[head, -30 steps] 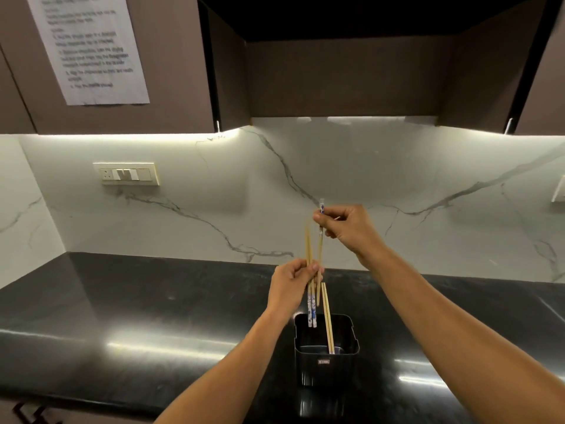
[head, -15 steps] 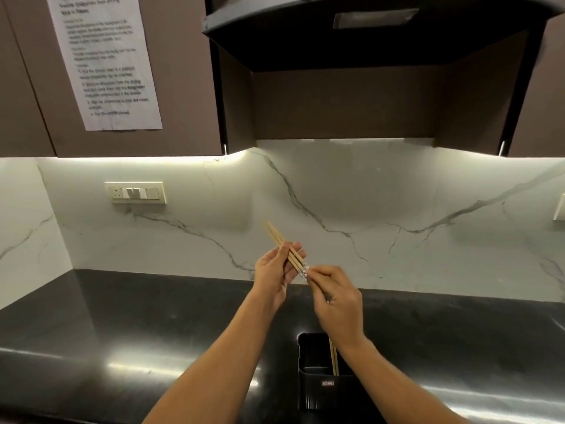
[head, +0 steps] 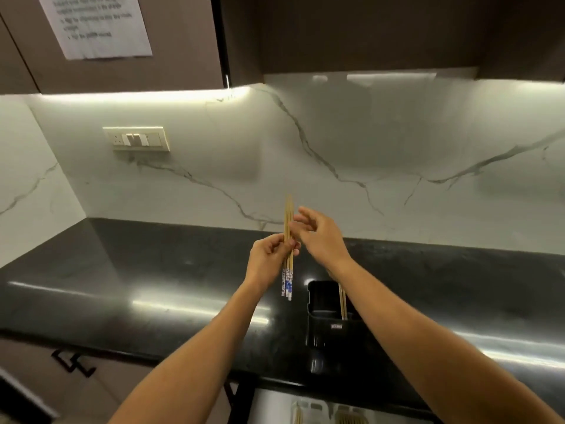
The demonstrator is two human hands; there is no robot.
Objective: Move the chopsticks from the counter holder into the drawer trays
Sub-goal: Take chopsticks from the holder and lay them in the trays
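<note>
Chopsticks (head: 288, 255) stand almost upright in the left hand (head: 269, 260), its fingers pinching the middle of the bundle, probably to keep the sticks together for one trip to the drawer. Just right of these fingers the right hand (head: 321, 237) is loosely spread and holds nothing. Below it, the black holder (head: 324, 319) on the counter (head: 153, 270) keeps a few more sticks. Under both wrists, the drawer tray (head: 324, 411) seems to hold some already.

wall: white marble backsplash (head: 397, 142), grey veins | counter: glossy black countertop (head: 122, 270) | above: dark brown cabinets (head: 367, 32), taped paper notice (head: 101, 26) | light: under-cabinet strip (head: 137, 94) | switch plate (head: 136, 139)
</note>
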